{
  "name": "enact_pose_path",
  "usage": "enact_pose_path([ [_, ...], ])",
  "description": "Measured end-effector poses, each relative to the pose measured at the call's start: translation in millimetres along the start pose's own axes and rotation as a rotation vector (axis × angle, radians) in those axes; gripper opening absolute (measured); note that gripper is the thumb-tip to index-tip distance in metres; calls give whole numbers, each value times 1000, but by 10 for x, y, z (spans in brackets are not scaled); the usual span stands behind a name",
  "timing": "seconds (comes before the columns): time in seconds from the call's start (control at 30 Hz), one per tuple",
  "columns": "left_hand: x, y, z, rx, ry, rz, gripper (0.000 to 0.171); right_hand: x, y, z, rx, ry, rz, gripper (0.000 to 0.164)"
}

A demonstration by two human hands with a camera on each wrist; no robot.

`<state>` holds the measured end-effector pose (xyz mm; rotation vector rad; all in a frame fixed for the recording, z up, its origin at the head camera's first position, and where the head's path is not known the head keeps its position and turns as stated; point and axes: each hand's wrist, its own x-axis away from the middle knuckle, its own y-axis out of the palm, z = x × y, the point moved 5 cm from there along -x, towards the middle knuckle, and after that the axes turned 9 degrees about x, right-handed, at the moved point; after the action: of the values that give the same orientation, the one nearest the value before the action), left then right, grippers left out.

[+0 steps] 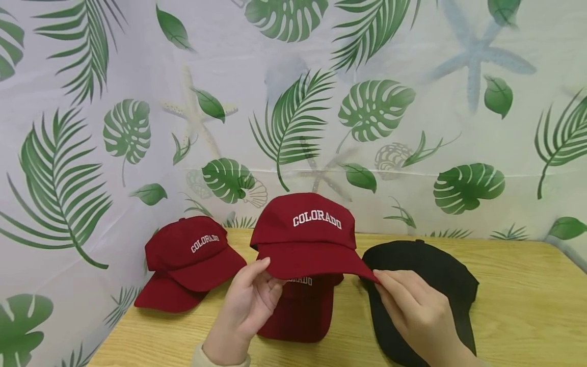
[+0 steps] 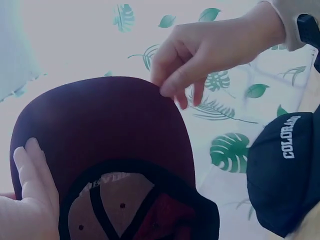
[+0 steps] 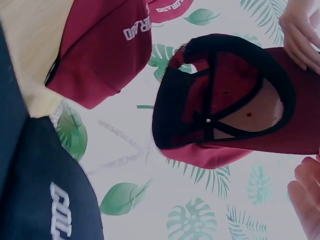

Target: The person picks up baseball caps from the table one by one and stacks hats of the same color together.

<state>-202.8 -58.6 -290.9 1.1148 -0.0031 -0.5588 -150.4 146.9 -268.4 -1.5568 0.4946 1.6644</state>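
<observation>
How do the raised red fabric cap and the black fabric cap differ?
Pose: the red fabric cap is held in both hands; the black fabric cap rests on the wood-grain table. Head view: the red cap's white lettering shows; the black cap's does not. Both read COLORADO.

The raised cap (image 1: 304, 244) is dark red with white lettering (image 1: 317, 219), its inner band (image 3: 171, 107) black. The cap below (image 1: 295, 316) and the left caps (image 1: 185, 255) are the same red. The right cap (image 1: 422, 257) is black (its letters (image 2: 288, 137) are white). The table (image 1: 523, 290) is yellowish wood grain. The backdrop (image 1: 515, 142) is whitish, patterned with green leaves (image 1: 378, 109) and blue and beige starfish (image 1: 474, 53). The sleeve (image 1: 215, 361) is cream.
</observation>
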Motion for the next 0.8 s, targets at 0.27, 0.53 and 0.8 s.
enact_pose_path([
  [0.27,7,-166,92,-22,-69,-61,36,22,233,-44,-48,31,-99,23],
  [0.53,-100,-559,212,-436,-179,97,33,37,451,-49,16,25,-157,29],
  [0.8,-85,-922,281,-919,-259,307,41,233,668,-4,3,46,-252,28],
])
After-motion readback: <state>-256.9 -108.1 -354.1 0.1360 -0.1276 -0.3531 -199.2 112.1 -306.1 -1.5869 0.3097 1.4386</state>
